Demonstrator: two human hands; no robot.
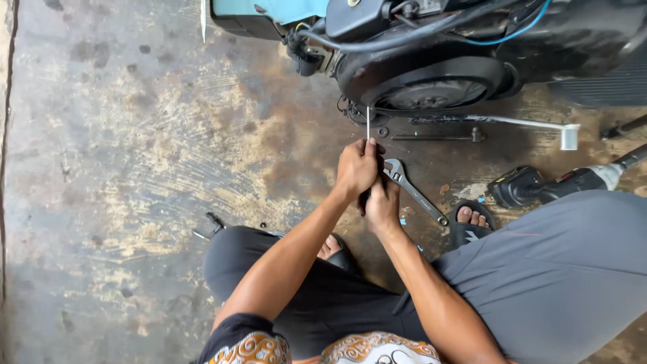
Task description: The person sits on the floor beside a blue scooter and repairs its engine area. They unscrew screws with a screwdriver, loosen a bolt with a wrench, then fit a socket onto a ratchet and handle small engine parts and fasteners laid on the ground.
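I squat on a stained concrete floor before a black motorbike engine (431, 84). My left hand (356, 168) is closed around a thin metal rod (368, 121) that points up at the engine's round cover. My right hand (381, 205) sits just below and against the left, gripping the dark lower end of the same tool. What lies between my palms is hidden.
An adjustable wrench (412, 191) lies on the floor right of my hands. A kick-start lever (519, 123) and a thin bar (438, 137) lie under the engine. A black power tool (546, 185) rests at right. My sandalled feet (472, 219) flank the hands.
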